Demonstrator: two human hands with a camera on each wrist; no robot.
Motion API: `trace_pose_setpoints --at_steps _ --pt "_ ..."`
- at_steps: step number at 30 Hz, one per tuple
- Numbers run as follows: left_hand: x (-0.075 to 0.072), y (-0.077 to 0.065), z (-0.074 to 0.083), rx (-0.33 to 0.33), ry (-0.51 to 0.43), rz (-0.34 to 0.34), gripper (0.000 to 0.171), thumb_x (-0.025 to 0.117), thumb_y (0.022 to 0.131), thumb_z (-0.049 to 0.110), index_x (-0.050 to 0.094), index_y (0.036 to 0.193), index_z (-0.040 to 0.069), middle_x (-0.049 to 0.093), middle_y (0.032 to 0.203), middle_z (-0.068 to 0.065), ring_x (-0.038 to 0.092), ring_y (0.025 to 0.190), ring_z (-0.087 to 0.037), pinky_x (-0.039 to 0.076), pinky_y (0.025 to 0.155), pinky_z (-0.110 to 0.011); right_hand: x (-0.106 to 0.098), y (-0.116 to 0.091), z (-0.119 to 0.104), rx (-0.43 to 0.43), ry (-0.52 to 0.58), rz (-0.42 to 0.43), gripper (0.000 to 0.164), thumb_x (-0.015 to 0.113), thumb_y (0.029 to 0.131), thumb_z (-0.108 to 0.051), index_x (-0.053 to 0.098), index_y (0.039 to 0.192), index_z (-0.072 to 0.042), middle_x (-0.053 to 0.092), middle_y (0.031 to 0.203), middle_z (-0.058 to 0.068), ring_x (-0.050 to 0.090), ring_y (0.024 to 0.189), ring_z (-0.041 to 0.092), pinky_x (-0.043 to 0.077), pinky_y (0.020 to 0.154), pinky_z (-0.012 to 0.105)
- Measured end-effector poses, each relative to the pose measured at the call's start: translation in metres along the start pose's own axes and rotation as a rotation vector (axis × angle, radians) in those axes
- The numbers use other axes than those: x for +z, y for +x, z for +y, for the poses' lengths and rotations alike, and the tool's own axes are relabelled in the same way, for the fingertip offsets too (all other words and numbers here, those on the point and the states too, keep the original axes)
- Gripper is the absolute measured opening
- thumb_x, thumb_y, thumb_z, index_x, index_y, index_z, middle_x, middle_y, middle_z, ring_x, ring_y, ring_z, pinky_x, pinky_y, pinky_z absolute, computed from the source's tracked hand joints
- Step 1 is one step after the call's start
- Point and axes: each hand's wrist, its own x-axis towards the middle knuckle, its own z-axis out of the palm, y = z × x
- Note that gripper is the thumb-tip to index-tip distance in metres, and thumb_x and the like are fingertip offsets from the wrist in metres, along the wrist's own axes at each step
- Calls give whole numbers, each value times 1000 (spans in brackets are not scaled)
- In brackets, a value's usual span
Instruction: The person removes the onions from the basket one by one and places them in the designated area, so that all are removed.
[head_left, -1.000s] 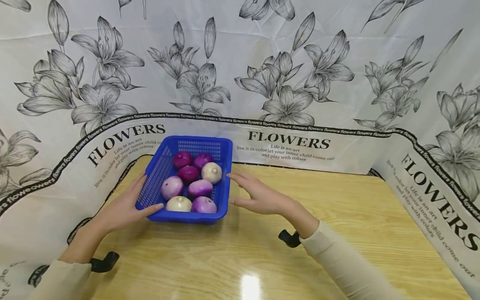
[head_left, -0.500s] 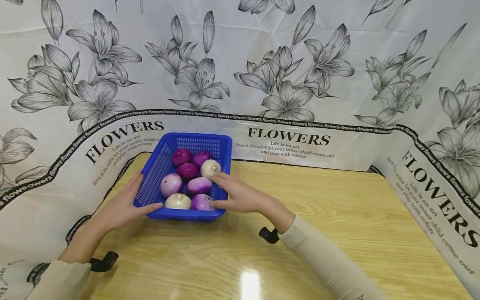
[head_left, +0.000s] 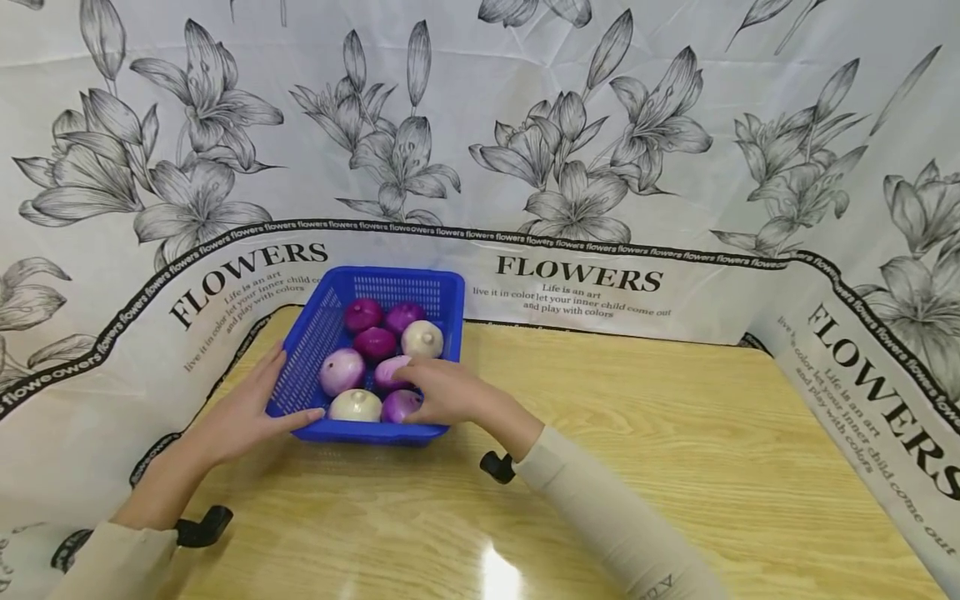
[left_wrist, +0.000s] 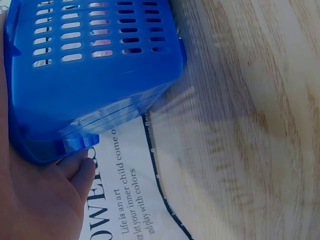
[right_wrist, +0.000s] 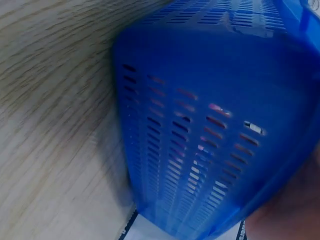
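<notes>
A blue plastic basket [head_left: 352, 431] with slotted walls stands at the table's far left and holds several purple and white onions. My left hand [head_left: 243, 417] grips its left rim, thumb over the front corner; in the left wrist view the fingers [left_wrist: 82, 172] show beneath that rim. Over the right rim reaches my right hand [head_left: 453, 392], its fingers curled around the front-right purple onion [head_left: 395, 406], which they partly cover. Just behind it, another purple onion [head_left: 387, 372] is partly hidden by those fingers. A white onion [head_left: 355, 407] lies at the front left.
The wooden table [head_left: 637, 442] extends to the right and front of the basket. Flower-printed white cloth [head_left: 585, 283] hangs along the back and both sides, close behind the basket. Black wrist mounts [head_left: 204, 527] sit below both wrists.
My right hand has moved left from outside the basket's right wall, over the rim and down onto the front-right purple onion. The left hand keeps its grip on the basket.
</notes>
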Motion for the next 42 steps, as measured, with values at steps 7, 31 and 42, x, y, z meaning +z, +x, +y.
trace_pose_setpoints --at_steps 7,31,42 --pt "3 0 1 -1 1 -5 119 69 89 63 0 163 1 2 170 -23 16 150 -55 23 113 -74 6 8 -5 125 -156 -55 28 75 89 -39 72 114 -25 70 97 -12 63 87 9 48 81 36" --pt "-2 0 1 -11 -2 -5 118 68 90 63 -2 163 2 0 170 -23 16 150 -56 23 113 -74 17 7 0 116 -57 159 62 73 84 -59 58 137 -30 57 111 1 59 87 17 49 74 34" --pt "1 -2 0 -11 -11 -10 118 69 89 62 0 163 0 1 170 -23 16 150 -55 23 113 -75 17 0 3 50 104 295 67 80 80 -51 58 139 -28 44 107 0 55 83 15 49 69 26"
